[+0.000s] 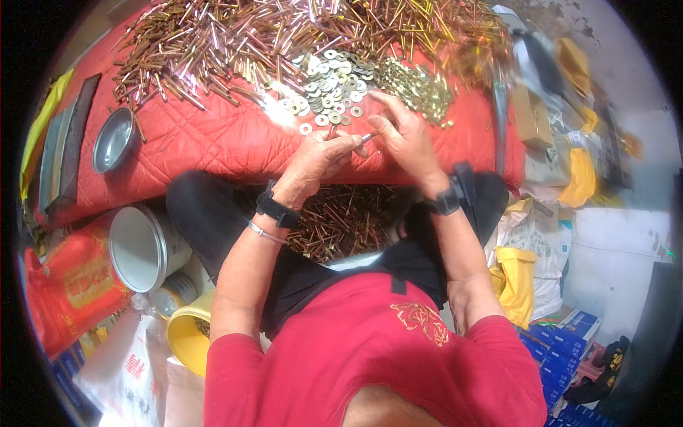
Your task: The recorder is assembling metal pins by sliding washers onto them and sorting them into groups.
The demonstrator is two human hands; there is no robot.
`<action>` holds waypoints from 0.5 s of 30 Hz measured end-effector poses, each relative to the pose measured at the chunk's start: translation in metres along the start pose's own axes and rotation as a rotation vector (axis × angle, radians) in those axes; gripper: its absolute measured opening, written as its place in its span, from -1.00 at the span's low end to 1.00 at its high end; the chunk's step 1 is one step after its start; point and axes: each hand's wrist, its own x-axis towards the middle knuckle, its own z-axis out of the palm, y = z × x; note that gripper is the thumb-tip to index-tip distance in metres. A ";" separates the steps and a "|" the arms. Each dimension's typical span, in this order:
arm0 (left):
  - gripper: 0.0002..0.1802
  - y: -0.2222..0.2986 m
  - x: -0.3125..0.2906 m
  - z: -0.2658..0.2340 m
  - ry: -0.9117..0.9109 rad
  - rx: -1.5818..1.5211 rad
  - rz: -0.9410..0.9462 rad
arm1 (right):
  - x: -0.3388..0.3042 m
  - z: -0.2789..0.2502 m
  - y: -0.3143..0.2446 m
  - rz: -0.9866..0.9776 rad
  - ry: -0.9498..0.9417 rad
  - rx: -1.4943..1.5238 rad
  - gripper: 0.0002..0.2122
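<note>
Pinching a short metal rod in its fingertips, the left hand sits near the middle of the view, just towards 12 o'clock. What looks like a second rod points out of the same hand towards 12, its tip just below the washers. The right hand, just beside at 1 o'clock, has its thumb close to the rod's end and its index finger stretched towards the washers; whether it grips the rod cannot be told. The two hands are near each other over the edge of a red quilted cover.

A wide heap of copper-coloured rods spreads across the cover at 12 o'clock, beyond the washers. Small brass-coloured pieces lie in a pile at 1 o'clock, and a metal bowl rests tilted near 10. More rods lie between the person's dark-trousered legs, below the hands. A white bucket lies at 9 o'clock, a yellow bucket at 8, and blue boxes are stacked at 4.
</note>
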 end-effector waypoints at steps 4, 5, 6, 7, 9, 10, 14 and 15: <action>-0.75 0.001 0.002 -0.002 0.056 0.030 0.012 | -0.004 0.005 0.001 -0.066 0.033 -0.014 -0.66; -0.75 0.000 0.000 0.001 0.052 0.026 0.009 | -0.005 0.005 0.000 -0.031 0.006 -0.013 -0.66; -0.75 0.001 -0.002 0.003 0.047 0.023 0.005 | -0.004 0.005 0.002 -0.029 0.025 -0.005 -0.66; -0.75 0.001 0.000 0.001 0.038 0.022 0.006 | -0.004 0.006 0.007 -0.027 0.043 0.002 -0.65; -0.75 0.000 0.003 -0.004 0.023 0.019 0.010 | -0.004 0.008 0.008 -0.085 0.067 0.019 -0.64; -0.75 0.000 0.004 -0.004 0.017 0.019 0.008 | -0.005 0.009 0.006 -0.145 0.073 0.028 -0.64; -0.76 -0.002 0.003 -0.004 0.006 0.003 0.009 | -0.004 0.007 0.003 0.080 -0.007 0.137 -0.67; -0.76 -0.002 0.004 -0.004 0.005 -0.005 0.013 | -0.004 0.007 0.003 -0.025 0.034 0.083 -0.68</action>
